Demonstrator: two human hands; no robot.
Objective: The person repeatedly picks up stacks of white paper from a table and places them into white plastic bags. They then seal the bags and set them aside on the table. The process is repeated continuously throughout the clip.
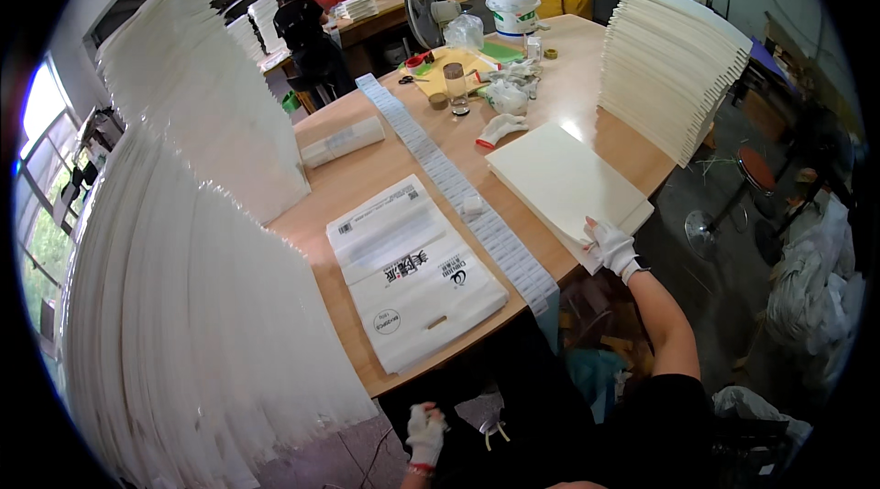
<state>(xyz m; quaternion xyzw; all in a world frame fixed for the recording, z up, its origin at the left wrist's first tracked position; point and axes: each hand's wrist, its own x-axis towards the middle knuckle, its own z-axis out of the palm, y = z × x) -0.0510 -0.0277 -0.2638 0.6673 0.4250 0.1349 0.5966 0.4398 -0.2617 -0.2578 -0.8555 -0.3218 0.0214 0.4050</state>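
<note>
My right hand [610, 245], in a white glove, grips the near corner of a flat stack of cream paper sheets [559, 179] lying at the right edge of the wooden table [341, 186]. My left hand [425, 434], also gloved, hangs below the table's front edge with its fingers curled and nothing visible in it. A printed white paper bag [411, 271] lies flat on the table in front of me. A long strip of white labels [458, 186] runs between the bag and the sheets and hangs over the front edge.
Tall leaning stacks of white bags stand at the left [192, 306] and back right [669, 67]. Farther back are a paper roll [344, 141], a spare glove [500, 129], a glass jar [456, 87], a bucket [513, 12] and a fan [422, 12]. A person stands far off.
</note>
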